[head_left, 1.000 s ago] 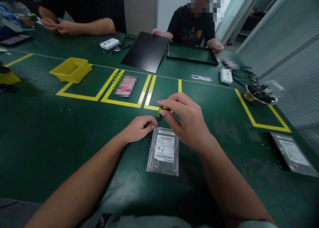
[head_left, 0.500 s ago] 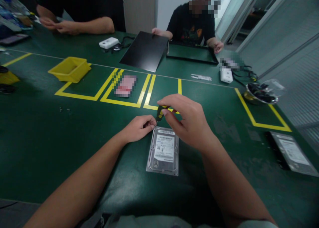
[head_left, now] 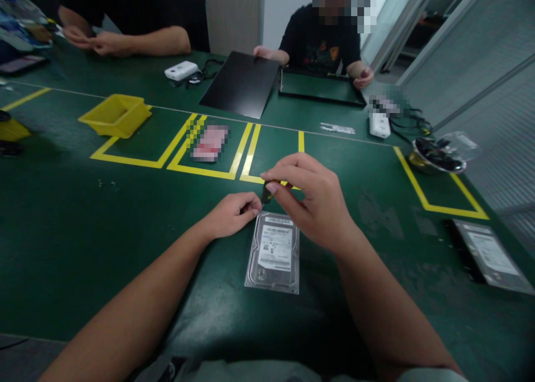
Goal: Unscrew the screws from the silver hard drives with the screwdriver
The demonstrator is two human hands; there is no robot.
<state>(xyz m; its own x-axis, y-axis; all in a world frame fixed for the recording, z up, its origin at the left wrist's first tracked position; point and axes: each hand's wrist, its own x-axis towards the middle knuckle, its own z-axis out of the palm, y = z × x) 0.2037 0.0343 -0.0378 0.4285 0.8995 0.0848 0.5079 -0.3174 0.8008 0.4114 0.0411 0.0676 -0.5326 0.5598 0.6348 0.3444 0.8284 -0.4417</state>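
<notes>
A silver hard drive point(head_left: 295, 276) with a white label lies flat on the green table in front of me. My right hand point(head_left: 315, 201) grips the dark green and yellow handle of a small screwdriver point(head_left: 267, 195), held steeply with its tip down at the drive's far left corner. At that same corner my left hand point(head_left: 237, 215) is closed, thumb and fingertips pinched beside the screwdriver's tip. Whatever sits between those fingertips is too small to make out.
A second hard drive point(head_left: 495, 254) lies at the right. Farther off are a yellow bin point(head_left: 115, 123), a pink blurred item point(head_left: 210, 142), a bowl of dark parts point(head_left: 438, 156) and a white power strip point(head_left: 379, 125). Across the table, a person holds a black panel point(head_left: 242, 87) beside a black frame point(head_left: 321, 95).
My right fingers have shifted slightly around the screwdriver handle, covering more of its top. My left hand and the hard drive stay in place.
</notes>
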